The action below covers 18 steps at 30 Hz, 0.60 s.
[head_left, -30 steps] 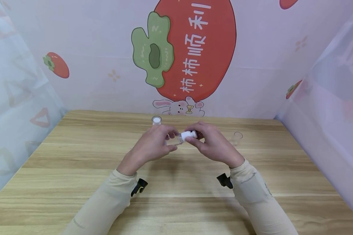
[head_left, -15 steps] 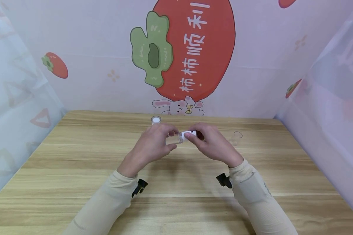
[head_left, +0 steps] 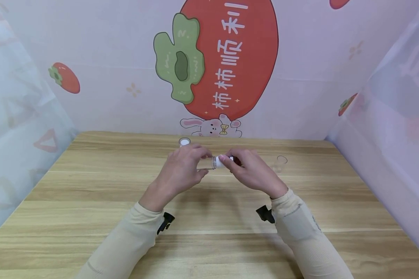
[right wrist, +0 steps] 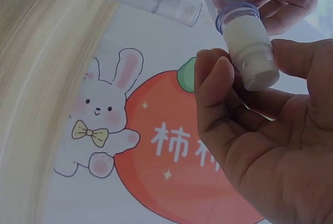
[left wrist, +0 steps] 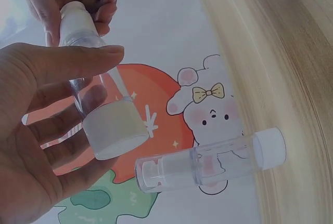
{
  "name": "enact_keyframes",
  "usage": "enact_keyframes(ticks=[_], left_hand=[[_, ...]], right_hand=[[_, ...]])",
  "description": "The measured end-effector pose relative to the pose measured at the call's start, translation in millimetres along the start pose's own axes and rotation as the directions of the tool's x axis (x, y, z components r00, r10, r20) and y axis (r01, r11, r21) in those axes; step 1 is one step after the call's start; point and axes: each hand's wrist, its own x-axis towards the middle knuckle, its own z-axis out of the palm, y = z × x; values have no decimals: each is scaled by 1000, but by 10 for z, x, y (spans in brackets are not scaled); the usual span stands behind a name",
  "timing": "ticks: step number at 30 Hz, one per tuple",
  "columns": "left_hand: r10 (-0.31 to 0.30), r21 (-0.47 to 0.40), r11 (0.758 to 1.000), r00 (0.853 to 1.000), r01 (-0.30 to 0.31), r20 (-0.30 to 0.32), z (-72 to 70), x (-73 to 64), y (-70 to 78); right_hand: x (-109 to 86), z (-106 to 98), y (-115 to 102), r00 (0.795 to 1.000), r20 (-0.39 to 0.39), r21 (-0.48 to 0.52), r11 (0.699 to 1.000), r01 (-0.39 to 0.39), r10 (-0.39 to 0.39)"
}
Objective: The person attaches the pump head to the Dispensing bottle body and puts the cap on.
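Note:
In the head view my left hand [head_left: 181, 170] grips a clear bottle lying nearly level above the table. The left wrist view shows the bottle's thick white base [left wrist: 115, 129] and see-through body, with thumb and fingers around it. My right hand [head_left: 255, 170] holds the bottle's white pump top [right wrist: 251, 50] between thumb and fingers, close to the clear collar [right wrist: 237, 16]. Part of the top is hidden by the thumb in the head view. Just behind my left hand stands a second clear bottle [left wrist: 223, 156] with a white base and a clear cap.
A small clear cap [head_left: 282, 159] with a thin round rim rests on the wooden table [head_left: 209, 240], right of my right hand. A printed cloth backdrop [head_left: 118, 69] rises at the table's back edge, with cloth at both sides.
My right thumb and fingers have shifted over the white pump top and cover more of it. The bottle stays in my left hand, now closer to level.

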Motion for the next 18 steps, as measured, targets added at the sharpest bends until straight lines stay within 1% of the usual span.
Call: enact_keyframes(ticks=[6,9,15,18], left_hand=[[28,25,999,999,-27,-27,7,-4,-2],[33,19,999,999,-32,-33,10,-2,-7],[15,-54,998,1000,-16,-18,18,15,-36],[4,-92,996,1000,-5,-5,18,24,-43]], right_hand=[[-1,8,8,1000,7,7,1000,-26,26],[-1,9,11,999,9,17,999,-33,33],[-2,7,8,999,7,44,998,-44,44],[-1,1,0,999,-8,50,998,-48,48]])
